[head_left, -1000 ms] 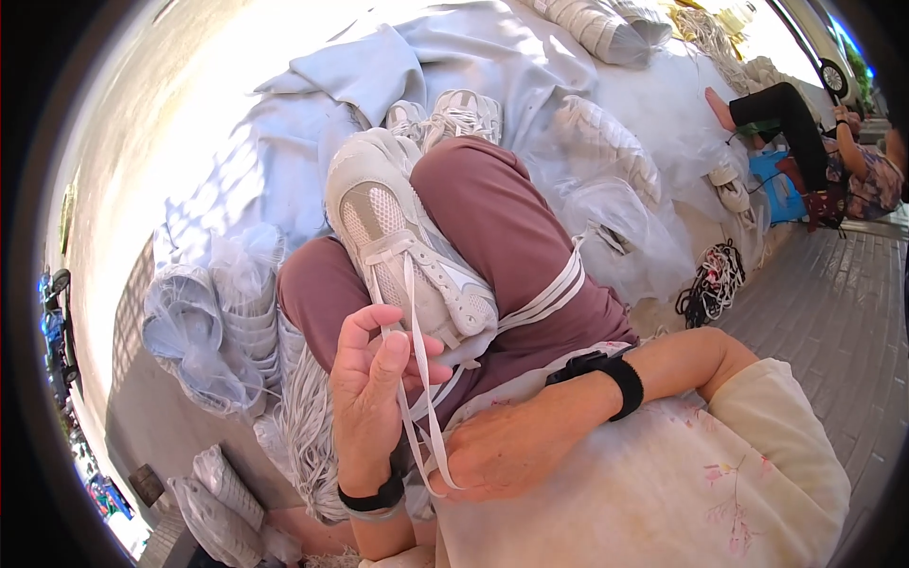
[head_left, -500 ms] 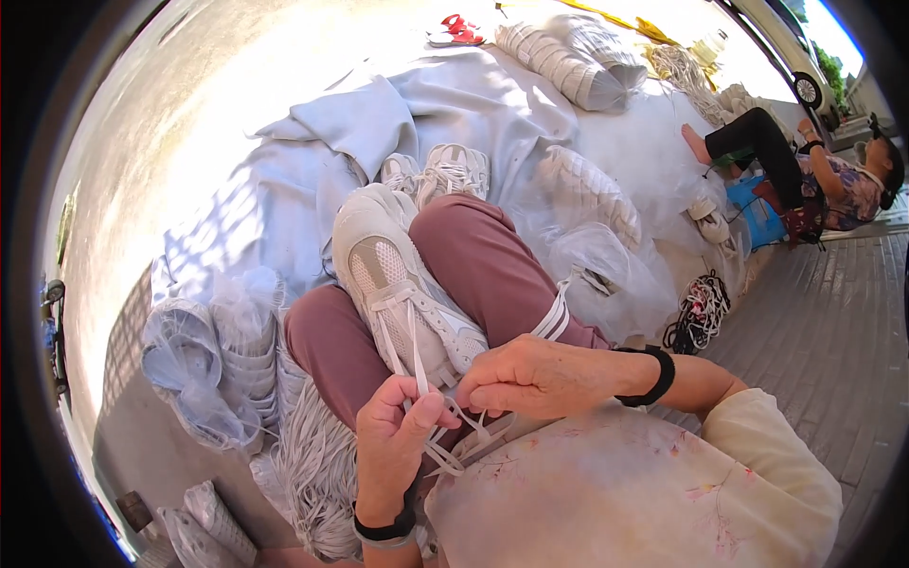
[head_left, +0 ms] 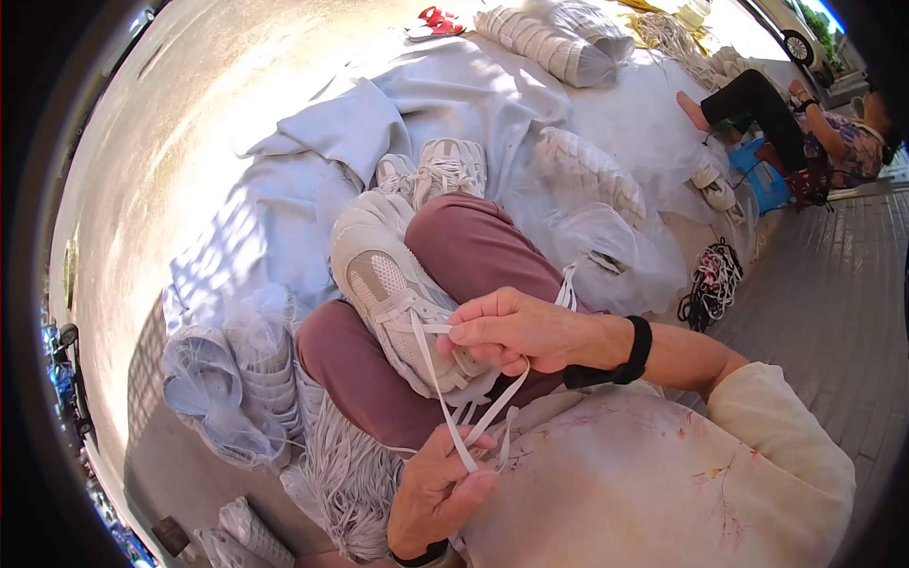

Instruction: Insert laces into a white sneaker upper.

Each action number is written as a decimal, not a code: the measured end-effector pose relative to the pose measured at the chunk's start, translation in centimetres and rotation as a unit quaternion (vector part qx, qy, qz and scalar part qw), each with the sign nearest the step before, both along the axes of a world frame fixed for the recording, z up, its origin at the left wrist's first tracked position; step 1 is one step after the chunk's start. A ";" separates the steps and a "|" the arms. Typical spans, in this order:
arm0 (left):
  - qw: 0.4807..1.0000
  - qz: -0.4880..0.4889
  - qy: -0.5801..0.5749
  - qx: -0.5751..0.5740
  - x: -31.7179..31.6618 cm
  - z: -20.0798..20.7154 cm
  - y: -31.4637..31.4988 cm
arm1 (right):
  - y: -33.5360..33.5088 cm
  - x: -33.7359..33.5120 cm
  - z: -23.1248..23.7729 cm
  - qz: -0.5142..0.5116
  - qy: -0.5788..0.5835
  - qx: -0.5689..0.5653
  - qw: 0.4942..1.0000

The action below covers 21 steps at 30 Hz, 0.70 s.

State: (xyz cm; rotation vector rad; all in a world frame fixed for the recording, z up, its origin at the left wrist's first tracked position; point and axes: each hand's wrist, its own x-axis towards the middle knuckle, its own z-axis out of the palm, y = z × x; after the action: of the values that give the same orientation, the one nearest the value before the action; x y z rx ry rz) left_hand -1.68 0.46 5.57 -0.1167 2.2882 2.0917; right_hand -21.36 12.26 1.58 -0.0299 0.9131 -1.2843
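A pale beige and white sneaker (head_left: 365, 244) with mesh panels rests across my lap between my knees, its toe pointing away; other pale shoe parts sit tight beside it. From its front eyelets runs a flat white shoelace (head_left: 428, 358). My right hand (head_left: 511, 329) pinches one strand close to the shoe, the fingers closed on it. Lower down, near my belly, my left hand (head_left: 440, 492) has its fingers closed on the other stretch of lace, which hangs in a loop between both hands. Fingertips of the left hand are partly hidden by the lace.
A bundle of white laces (head_left: 355, 483) lies by my left thigh, beside bagged shoe uppers (head_left: 237, 379). Ahead, a grey-blue cloth (head_left: 454, 85) carries more sneakers (head_left: 450, 170). Plastic-wrapped stacks (head_left: 587, 180) and tangled dark cords (head_left: 712, 282) lie rightward. Another person (head_left: 838, 142) sits far right.
My right hand has moved up to the shoe's eyelets and grips a strand there. My left hand has drawn down toward my belly, stretching the lace. The view has shifted slightly.
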 end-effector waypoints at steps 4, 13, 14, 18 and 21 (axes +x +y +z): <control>0.899 0.358 0.068 0.243 6.5 -0.4 -1.0 | 1.8 -4.2 -0.1 -0.032 0.083 0.051 0.995; 0.722 0.582 0.236 0.290 12.9 -0.1 -3.7 | 5.0 -12.0 -2.8 -0.288 0.018 0.057 0.956; 0.714 0.589 0.242 0.292 13.6 -0.9 -4.5 | 5.7 -12.6 -2.9 -0.320 0.027 0.041 0.946; 0.668 0.649 0.276 0.237 15.6 1.6 -5.7 | 5.3 -14.6 -4.1 -0.373 0.016 0.032 0.927; 0.624 0.691 0.302 0.205 16.2 1.7 -7.4 | 5.7 -16.1 -4.7 -0.405 0.013 0.041 0.913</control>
State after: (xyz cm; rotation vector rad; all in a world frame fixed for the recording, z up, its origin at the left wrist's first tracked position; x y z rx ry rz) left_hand 14.53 -6.93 7.26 -2.0182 1.8692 3.6948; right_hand -37.50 17.97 -3.09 0.4423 1.0420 -2.0099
